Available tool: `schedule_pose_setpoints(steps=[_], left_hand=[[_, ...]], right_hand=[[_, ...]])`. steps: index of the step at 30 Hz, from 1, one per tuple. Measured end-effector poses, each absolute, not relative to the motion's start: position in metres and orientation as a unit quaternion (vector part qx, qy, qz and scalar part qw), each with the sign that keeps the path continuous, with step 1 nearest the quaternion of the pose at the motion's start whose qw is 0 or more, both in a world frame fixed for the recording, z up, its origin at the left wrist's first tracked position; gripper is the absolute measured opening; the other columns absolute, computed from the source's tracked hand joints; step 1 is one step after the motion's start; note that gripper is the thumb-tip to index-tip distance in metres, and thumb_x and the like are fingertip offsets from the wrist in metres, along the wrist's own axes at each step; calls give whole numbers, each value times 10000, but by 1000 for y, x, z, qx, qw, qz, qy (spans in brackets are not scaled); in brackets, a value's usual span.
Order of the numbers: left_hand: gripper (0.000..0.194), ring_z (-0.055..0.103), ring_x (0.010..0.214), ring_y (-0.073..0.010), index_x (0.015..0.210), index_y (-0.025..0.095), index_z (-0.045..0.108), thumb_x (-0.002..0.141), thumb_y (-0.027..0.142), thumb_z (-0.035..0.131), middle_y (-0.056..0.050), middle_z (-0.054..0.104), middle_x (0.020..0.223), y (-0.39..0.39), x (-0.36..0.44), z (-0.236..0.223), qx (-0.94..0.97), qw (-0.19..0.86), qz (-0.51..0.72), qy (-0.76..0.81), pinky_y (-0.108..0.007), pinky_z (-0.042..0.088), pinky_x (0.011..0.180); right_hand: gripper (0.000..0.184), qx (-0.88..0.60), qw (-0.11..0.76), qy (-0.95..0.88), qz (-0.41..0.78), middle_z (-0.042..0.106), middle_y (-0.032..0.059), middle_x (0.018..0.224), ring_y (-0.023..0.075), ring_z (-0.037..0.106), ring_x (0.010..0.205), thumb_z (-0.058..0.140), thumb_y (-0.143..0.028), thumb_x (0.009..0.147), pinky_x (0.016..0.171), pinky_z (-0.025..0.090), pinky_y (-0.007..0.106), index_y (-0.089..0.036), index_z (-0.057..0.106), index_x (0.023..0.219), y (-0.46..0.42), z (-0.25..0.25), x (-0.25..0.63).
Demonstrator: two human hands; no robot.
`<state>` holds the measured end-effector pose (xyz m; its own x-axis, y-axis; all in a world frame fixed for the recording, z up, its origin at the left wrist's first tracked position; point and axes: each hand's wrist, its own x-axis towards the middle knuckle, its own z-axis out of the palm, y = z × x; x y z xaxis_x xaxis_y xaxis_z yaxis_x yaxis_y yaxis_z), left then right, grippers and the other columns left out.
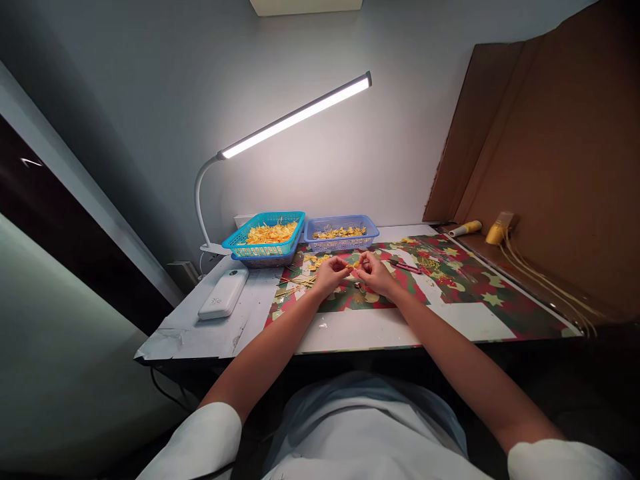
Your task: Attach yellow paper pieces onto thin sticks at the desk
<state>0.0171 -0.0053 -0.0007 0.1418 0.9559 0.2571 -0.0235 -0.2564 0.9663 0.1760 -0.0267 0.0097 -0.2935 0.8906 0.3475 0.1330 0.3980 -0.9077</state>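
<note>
Small yellow piece (354, 266) between the 2 hands' fingertips.

- The lamp (295, 119) is the main visible light; its strip is blown out to plain white.
- A bright glow spreads over the wall (320, 180) below it.
- The worktop (360, 330) is well lit around its middle; beneath its near edge all is nearly black.
- The cardboard (560, 147) past its right end sits in brown shade.
- Wide-angle stretch pulls the sleeves (205, 433) large.
- The yellow piece (354, 266) between left hand (331, 275) and right hand (376, 274) is too small to make out clearly.
</note>
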Motion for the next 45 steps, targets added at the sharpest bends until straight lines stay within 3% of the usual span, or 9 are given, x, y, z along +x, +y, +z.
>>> schedule_pose_setpoints(steps=[12,28,31,37,40,45], left_hand=[[200,551,534,-90,622,137,617,560,254,768,-2,636,597,0,15,-9,618,408,539,400,-218,429,551],[105,553,516,-93,615,151,612,607,218,692,10,623,568,-10,20,-2,633,330,578,395,-209,432,525],[65,566,530,-100,622,159,608,648,195,656,11,632,582,-11,19,-1,665,274,570,397,-212,441,531],[91,593,583,-108,647,175,615,682,92,602,15,660,621,-12,19,-1,736,117,525,411,-220,445,590],[104,593,594,-109,659,177,615,697,84,592,15,665,636,-11,18,-3,759,81,500,409,-221,437,600],[110,581,609,-114,663,175,599,721,88,566,8,664,662,-10,16,-4,788,53,457,408,-227,421,612]], right_hand=[[228,-368,464,-699,401,334,-123,505,79,341,415,541,-290,728,433,279,195,-247,339,825,-25,6,175],[159,-405,521,-706,257,376,-76,602,122,400,542,485,-326,800,546,336,241,-243,355,839,-25,-11,165],[151,-419,515,-705,248,431,-73,595,128,445,543,487,-319,800,548,355,244,-243,362,836,-24,-12,165],[93,-449,482,-692,295,677,-7,700,162,631,637,536,-277,776,647,460,287,-220,500,840,-20,-10,166],[55,-458,493,-670,315,706,24,746,181,665,700,576,-258,741,668,490,296,-203,580,741,-19,-10,168],[95,-468,492,-670,301,690,27,672,176,642,639,589,-269,726,630,489,290,-188,615,683,-19,-10,170]])
